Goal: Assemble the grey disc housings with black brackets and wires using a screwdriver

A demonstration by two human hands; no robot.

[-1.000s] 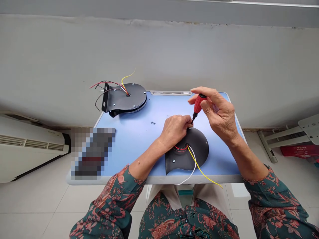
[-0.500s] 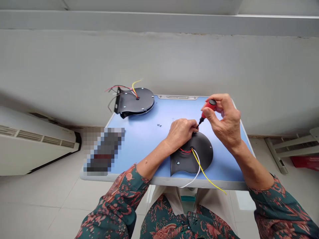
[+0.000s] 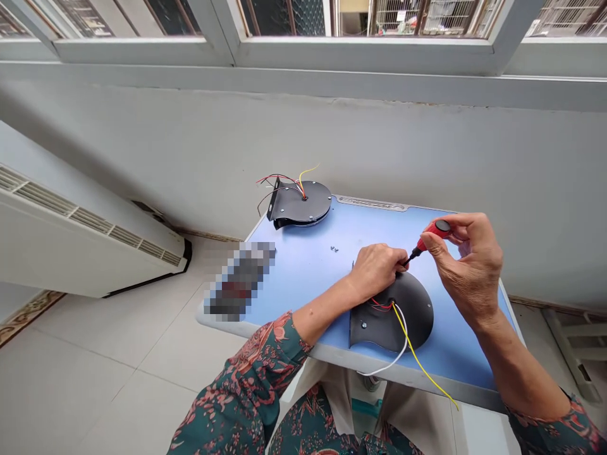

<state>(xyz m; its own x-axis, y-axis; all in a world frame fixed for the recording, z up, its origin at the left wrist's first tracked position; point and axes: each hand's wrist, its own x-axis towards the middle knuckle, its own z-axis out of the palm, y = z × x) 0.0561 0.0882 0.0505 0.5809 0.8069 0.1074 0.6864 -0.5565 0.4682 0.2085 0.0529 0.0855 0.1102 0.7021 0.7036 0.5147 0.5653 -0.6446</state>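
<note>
The right hand is gripping a red-and-black screwdriver by its handle, and the dark shaft is pointing down toward the far rim of a matt black, rounded plate. This plate is lying by the near edge of the blue, grey-rimmed desk, right of the middle. The left hand is resting at the plate's far side, its fingers bent together beside the tip; whether they are pinching something, I cannot tell.

The work is seeming partly done. One silver screw is already sitting near the plate's straight left edge, and a yellow wire is running from the centre over the near edge. The fastening at the far rim is probably not finished. Two small silver screws are lying loose and unused, around the desk's middle. At the far left corner, a similar black, rounded assembly is showing several screws in its face and is looking complete.
</note>
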